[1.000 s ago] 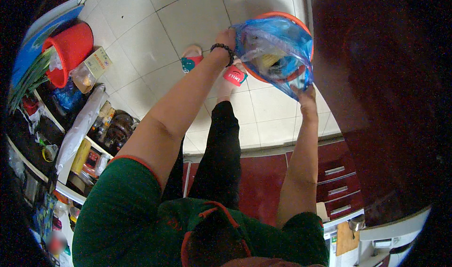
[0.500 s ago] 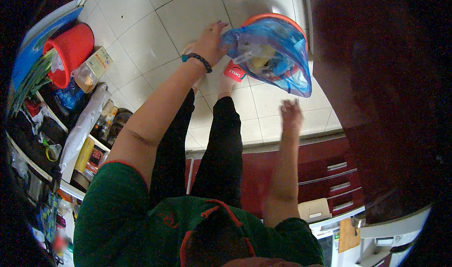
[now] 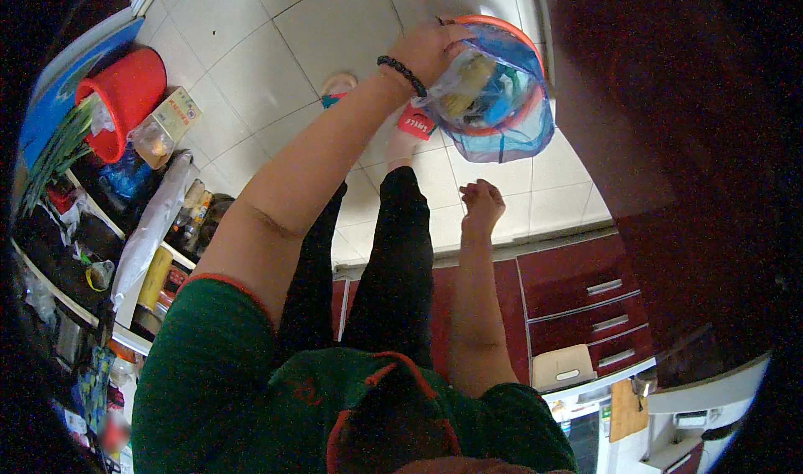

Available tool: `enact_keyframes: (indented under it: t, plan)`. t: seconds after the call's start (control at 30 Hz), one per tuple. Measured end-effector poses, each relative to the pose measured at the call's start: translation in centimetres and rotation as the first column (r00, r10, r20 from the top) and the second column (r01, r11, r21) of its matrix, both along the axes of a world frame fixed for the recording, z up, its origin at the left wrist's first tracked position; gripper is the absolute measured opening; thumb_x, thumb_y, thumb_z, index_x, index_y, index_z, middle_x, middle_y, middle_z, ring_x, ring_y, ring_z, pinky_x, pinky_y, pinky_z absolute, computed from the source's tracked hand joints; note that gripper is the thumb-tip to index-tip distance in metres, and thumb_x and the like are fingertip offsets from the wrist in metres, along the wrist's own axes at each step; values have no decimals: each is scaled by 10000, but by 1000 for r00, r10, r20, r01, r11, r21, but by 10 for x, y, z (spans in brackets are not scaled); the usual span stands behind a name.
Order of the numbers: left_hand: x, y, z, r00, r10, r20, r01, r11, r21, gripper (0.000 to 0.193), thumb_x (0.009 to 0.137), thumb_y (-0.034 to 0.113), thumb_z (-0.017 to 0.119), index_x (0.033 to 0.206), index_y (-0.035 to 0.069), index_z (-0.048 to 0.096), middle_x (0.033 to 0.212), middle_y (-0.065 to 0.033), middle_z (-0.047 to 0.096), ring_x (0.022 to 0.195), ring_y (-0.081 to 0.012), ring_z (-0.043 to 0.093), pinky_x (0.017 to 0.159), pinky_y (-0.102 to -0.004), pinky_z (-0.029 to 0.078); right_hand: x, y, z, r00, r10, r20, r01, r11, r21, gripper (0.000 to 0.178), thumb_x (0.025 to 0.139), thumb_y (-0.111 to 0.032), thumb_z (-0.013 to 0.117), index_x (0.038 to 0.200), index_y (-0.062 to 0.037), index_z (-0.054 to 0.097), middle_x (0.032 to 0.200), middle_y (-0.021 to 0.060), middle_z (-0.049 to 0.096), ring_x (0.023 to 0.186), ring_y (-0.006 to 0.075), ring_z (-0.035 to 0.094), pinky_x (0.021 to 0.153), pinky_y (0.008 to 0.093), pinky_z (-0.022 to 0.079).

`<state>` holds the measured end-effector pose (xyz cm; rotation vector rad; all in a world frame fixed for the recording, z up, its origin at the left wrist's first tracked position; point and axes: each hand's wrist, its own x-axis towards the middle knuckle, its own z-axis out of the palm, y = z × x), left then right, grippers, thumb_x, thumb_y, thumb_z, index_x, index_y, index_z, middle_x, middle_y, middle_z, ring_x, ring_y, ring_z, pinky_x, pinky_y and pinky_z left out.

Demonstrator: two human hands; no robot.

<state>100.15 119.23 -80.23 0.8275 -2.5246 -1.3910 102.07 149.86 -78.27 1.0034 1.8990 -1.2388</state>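
A translucent blue plastic bag [image 3: 514,143] lines an orange-rimmed round bin [image 3: 536,51] on the floor, its edge draped over the near side. Mixed rubbish [image 3: 470,85] shows inside, with yellowish and blue pieces. My left hand [image 3: 428,49], a dark braided bracelet on its wrist, is at the bin's left rim, its fingers closed on the bag's edge; the fingertips are partly hidden. On the near side of the bin, apart from the bag, my right hand [image 3: 483,204] hangs over the floor. Its fingers are loosely bent and somewhat apart, with nothing seen in them.
My slippered foot [image 3: 416,124] stands close to the bin. A red bucket [image 3: 138,89] with green onions [image 3: 63,152] and a carton [image 3: 178,112] are at the left, by loaded shelves. Dark red drawers [image 3: 577,286] stand behind me; a dark red panel [image 3: 636,139] rises at the right.
My left hand has moved right and farther, onto the bin rim. The bag, gathered up before, now lies more open, showing the rubbish. My right hand has shifted left, away from the bag.
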Motion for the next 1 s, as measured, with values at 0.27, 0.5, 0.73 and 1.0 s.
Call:
enact_keyframes:
  t: [0.27, 0.5, 0.73, 1.0]
  plan:
    - [-6, -14, 12, 998, 14, 59, -12, 999, -47, 204, 804, 256, 516, 959, 172, 618, 836, -131, 610, 786, -326, 571, 697, -417, 463, -19, -55, -27, 995, -10, 101, 26, 987, -160, 282, 778, -179, 623, 942, 12, 495, 743, 103, 581, 545, 217, 589, 469, 289, 484]
    - [-23, -44, -4, 974, 69, 217, -82, 995, 51, 306, 780, 374, 541, 936, 128, 635, 860, -127, 625, 803, -301, 593, 726, -376, 474, -46, -21, 14, 942, 214, -257, -215, 976, 25, 47, 792, -18, 532, 825, 0, 560, 593, 79, 551, 437, 135, 500, 391, 230, 397]
    - [-24, -40, -18, 955, 220, 199, -277, 904, 327, 355, 707, 359, 652, 934, 88, 634, 880, -77, 638, 817, -237, 605, 738, -331, 480, -27, 1, -11, 967, 159, 201, -95, 950, -296, 523, 804, -243, 571, 1190, -16, 301, 964, 185, 550, 783, 319, 608, 589, 386, 512]
    - [-22, -35, -1, 981, -48, -189, -12, 952, -304, 264, 703, 261, 643, 939, 145, 617, 987, -81, 593, 872, -300, 554, 761, -375, 455, -14, -36, -54, 951, 107, 290, -50, 979, -198, 248, 767, -227, 619, 785, 2, 525, 673, 121, 577, 565, 206, 589, 421, 260, 437]
